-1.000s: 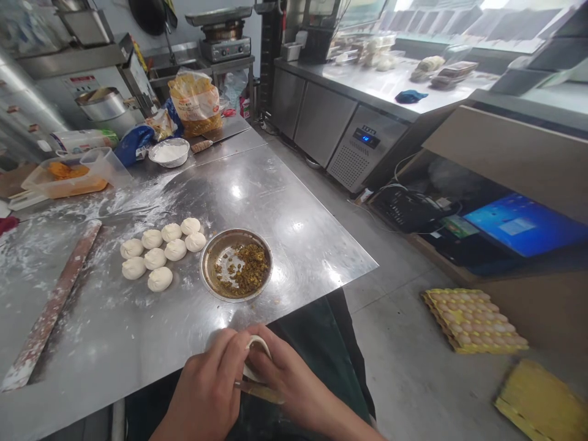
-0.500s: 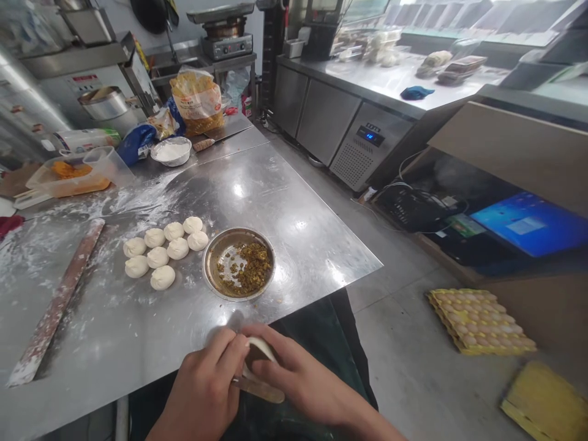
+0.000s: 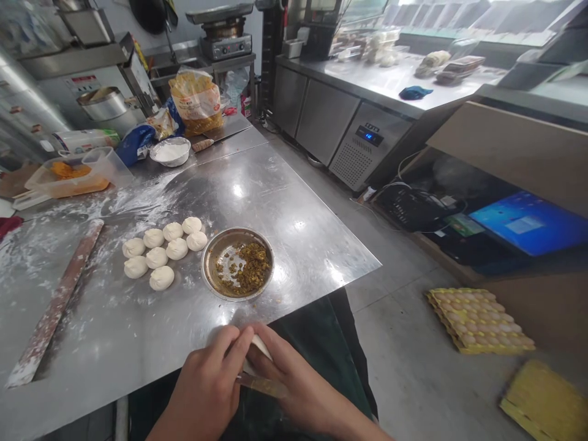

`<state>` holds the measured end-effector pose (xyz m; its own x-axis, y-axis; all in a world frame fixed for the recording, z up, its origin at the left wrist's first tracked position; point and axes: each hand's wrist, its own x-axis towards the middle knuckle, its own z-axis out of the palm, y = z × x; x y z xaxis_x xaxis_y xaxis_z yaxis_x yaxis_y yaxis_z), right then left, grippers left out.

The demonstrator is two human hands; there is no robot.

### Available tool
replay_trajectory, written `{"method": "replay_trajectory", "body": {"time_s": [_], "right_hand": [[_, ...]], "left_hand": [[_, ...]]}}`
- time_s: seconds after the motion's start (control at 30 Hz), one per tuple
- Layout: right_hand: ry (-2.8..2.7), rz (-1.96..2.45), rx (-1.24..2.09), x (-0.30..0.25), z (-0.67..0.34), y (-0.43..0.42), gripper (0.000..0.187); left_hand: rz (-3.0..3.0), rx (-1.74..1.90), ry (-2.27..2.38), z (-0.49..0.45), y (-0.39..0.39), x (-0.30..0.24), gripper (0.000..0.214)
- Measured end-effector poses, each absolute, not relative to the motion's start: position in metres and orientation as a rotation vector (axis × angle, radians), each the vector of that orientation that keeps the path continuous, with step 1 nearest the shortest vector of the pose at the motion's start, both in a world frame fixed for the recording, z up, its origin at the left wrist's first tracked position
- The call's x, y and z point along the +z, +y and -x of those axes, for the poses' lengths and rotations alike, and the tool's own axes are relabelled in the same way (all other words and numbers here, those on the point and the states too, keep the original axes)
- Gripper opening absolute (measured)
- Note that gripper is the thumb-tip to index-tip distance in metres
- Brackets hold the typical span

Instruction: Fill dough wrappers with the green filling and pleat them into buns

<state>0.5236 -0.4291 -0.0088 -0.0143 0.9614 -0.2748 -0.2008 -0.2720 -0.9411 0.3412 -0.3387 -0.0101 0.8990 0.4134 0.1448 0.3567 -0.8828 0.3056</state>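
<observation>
My left hand (image 3: 209, 373) and my right hand (image 3: 298, 383) meet at the table's front edge, fingers closed around a filled dough bun (image 3: 261, 346). Only a pale strip of dough shows between them; the fingers cover the rest. A flat, thin stick (image 3: 263, 386) lies across below the dough, between the palms; which hand grips it I cannot tell. Just beyond my hands stands a round metal bowl (image 3: 205, 278) with dark, chopped greenish-brown filling (image 3: 252, 269). Left of the bowl sit several pleated white buns (image 3: 162, 277) in loose rows.
A flour-dusted wooden strip (image 3: 59, 300) lies on the steel table (image 3: 294, 184) at left. Farther back are a bowl of flour (image 3: 169, 153), a plastic tub (image 3: 110, 168) and a yellow bag (image 3: 197, 104). Egg trays (image 3: 480, 321) rest on the floor at right.
The fingers of both hands have drawn closer together over the dough, and less of it shows. My right hand has turned slightly and covers the stick's free end. The bowl and the buns stay put.
</observation>
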Motion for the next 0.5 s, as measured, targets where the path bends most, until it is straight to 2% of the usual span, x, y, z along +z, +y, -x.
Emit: {"method": "replay_trajectory", "body": {"time_s": [0.13,0.27,0.4,0.5], "right_hand": [[-0.9,1.277,1.544,-0.006,-0.526,-0.428,0.036],[-0.982,1.278,1.512,0.001,-0.53,-0.425,0.024],[-0.844,1.265,1.65,0.004,-0.534,-0.424,0.027],[-0.869,1.268,1.557,0.001,-0.533,-0.425,0.029]], "left_hand": [[-2.733,0.29,0.583,-0.34,-0.34,-0.009,0.049],[-2.782,0.272,0.551,-0.341,-0.339,-0.012,0.062],[-2.746,0.344,0.577,-0.341,-0.338,-0.011,0.046],[-2.745,0.334,0.581,-0.342,-0.338,-0.009,0.053]]}}
